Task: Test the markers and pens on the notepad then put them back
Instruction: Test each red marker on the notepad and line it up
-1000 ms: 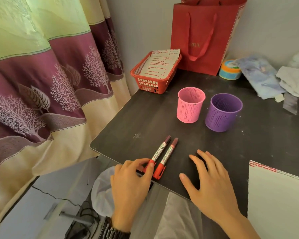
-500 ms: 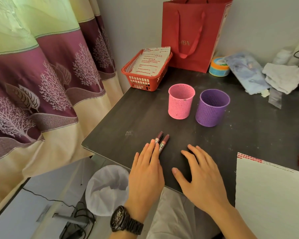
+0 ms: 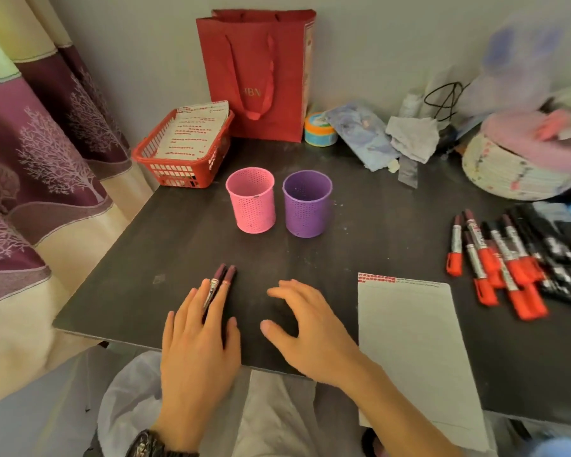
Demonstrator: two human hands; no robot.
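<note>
Lying right: marker pile (image 3: 518, 268) | notepad (image 3: 409, 341) | behind: pink cup (image 3: 252, 206), purple cup (image 3: 307, 206)

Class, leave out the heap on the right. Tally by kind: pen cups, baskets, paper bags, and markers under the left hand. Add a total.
Pen cups: 2, pink cup and purple cup
Baskets: 1, red basket
Paper bags: 1, red bag
Markers under the left hand: 2
Total: 6

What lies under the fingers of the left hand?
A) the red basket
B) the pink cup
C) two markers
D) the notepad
C: the left hand lies flat on two markers, and their dark ends stick out past the fingertips toward the pink cup.
</note>
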